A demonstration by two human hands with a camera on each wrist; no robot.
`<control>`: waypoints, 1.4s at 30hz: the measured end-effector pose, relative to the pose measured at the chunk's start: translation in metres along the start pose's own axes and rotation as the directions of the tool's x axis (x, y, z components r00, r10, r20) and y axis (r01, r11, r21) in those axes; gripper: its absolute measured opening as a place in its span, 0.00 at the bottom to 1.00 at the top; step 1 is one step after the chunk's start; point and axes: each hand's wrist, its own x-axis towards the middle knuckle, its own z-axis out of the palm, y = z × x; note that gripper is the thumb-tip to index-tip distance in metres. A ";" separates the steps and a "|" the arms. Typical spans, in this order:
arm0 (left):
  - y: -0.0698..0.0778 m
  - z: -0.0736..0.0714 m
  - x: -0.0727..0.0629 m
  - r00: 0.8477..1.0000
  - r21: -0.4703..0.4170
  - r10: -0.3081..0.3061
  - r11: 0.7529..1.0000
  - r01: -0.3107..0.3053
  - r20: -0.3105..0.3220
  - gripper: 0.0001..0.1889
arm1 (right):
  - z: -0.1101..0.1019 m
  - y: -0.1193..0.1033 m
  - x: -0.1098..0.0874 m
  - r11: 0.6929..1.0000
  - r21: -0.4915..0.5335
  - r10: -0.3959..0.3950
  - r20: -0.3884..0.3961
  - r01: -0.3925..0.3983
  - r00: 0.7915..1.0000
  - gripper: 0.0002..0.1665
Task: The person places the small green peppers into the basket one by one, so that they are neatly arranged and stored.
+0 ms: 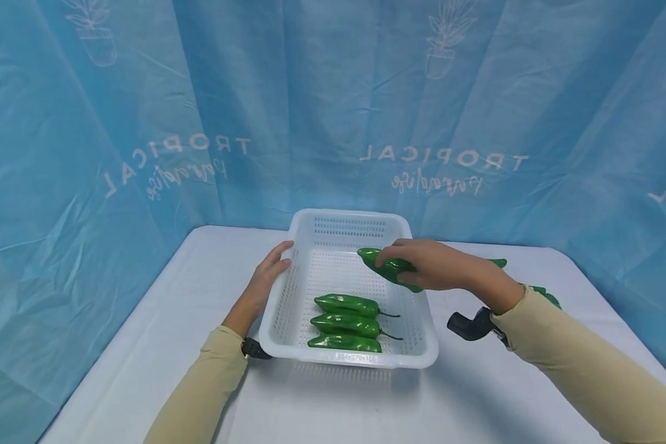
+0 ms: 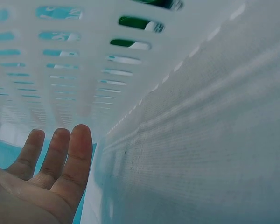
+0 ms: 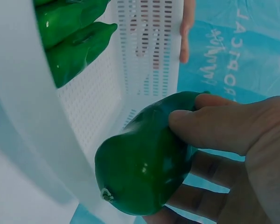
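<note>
My right hand [image 1: 430, 265] holds a green pepper [image 1: 395, 269] over the right side of a white plastic basket [image 1: 280, 348]. In the right wrist view the thumb lies on top of the pepper [image 3: 144, 158], with the other fingers beneath and behind it. Several more green peppers [image 1: 344, 324] lie side by side inside the basket, toward its near end. At the basket's left rim, my left hand [image 1: 262, 283] touches the outside. The left wrist view shows that hand's fingers [image 2: 79, 154] fairly straight near the slotted wall.
On the white table [image 1: 189, 308], more green peppers lie right of the basket, partly hidden by my right forearm [image 1: 566, 364]. A blue printed curtain [image 1: 333, 92] hangs behind and around the table. Black wrist cameras [image 1: 472, 325] stick out below my wrists.
</note>
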 end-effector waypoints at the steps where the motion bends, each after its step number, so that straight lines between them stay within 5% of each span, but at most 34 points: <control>1: 0.000 0.000 0.000 1.000 0.004 -0.001 1.000 0.001 -0.002 0.28 | 0.000 -0.001 0.002 1.000 0.007 -0.001 0.009 0.001 1.000 0.23; 24: 0.002 0.002 -0.002 1.000 0.042 0.006 0.999 -0.006 -0.015 0.27 | 0.009 -0.001 0.032 0.998 0.054 -0.023 0.027 0.022 0.999 0.22; 42: -0.001 0.003 0.001 1.000 0.014 -0.004 1.000 0.004 -0.020 0.27 | 0.035 0.007 0.077 0.994 0.110 0.013 0.088 -0.022 0.996 0.23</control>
